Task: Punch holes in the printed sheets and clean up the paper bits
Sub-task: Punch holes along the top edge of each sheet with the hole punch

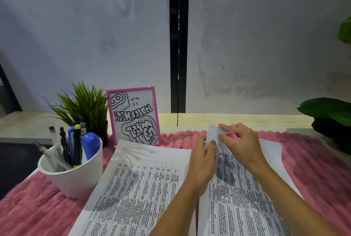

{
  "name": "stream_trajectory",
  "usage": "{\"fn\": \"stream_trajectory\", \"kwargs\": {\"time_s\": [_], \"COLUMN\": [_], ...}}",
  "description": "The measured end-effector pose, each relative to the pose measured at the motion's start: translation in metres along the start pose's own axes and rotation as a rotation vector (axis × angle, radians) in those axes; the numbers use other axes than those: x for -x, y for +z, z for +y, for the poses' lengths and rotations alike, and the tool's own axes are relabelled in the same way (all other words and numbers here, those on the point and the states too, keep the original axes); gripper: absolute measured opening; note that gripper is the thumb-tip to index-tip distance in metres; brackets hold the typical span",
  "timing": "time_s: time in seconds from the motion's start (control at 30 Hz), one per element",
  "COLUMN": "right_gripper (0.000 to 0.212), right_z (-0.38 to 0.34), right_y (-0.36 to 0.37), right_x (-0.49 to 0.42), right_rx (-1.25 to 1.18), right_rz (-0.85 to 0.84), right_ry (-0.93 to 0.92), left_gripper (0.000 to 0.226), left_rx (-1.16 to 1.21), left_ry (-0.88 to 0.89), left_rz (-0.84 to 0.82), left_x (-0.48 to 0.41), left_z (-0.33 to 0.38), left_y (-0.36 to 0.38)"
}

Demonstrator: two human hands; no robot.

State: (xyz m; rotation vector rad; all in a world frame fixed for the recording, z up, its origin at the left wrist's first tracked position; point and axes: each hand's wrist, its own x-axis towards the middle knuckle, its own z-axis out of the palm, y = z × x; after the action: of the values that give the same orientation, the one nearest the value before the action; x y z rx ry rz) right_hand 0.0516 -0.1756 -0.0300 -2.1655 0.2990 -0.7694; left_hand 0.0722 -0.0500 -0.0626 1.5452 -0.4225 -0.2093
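Near the far edge of the worktop (247, 120), the left hand (204, 158) pinched a sheet (243, 207); the right hand (242, 145) gripped a pink punch (233, 135).

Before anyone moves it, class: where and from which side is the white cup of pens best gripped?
Probably grip the white round cup round its bare wall below the rim, coming from the near side. Pens and markers stick out of its top, blocking any approach from above, and the green potted plant stands close behind.
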Motion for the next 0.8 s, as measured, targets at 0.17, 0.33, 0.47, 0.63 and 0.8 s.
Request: {"fn": "stream_trajectory", "kwargs": {"time_s": [0.17,0.33,0.47,0.63,0.8], "right_gripper": [0.043,0.056,0.053,0.068,0.062], "right_z": [-0.005,-0.011,-0.015,-0.028,-0.031], "right_y": [0.003,-0.011,-0.014,-0.008,-0.007], "right_x": [0.001,-0.006,-0.009,-0.003,-0.007], "right_rx": [-0.005,-0.032,0.037,0.032,0.126], "right_rz": [-0.097,-0.152,-0.228,-0.273,-0.272], "right_ry": [-0.035,0.004,0.021,0.040,0.005], "left_gripper": [0.056,0.035,0.038,0.040,0.031], "left_rx": [-0.083,-0.039,0.012,0.019,0.030], "left_ry": [-0.044,-0.030,-0.046,-0.038,-0.052], "left_rz": [0.000,0.008,-0.003,0.002,0.017], "left_x": [0.000,0.002,0.002,0.002,0.000], "left_z": [-0.008,0.000,0.002,0.004,0.013], "left_y": [0.003,-0.002,-0.001,-0.001,-0.004]}}
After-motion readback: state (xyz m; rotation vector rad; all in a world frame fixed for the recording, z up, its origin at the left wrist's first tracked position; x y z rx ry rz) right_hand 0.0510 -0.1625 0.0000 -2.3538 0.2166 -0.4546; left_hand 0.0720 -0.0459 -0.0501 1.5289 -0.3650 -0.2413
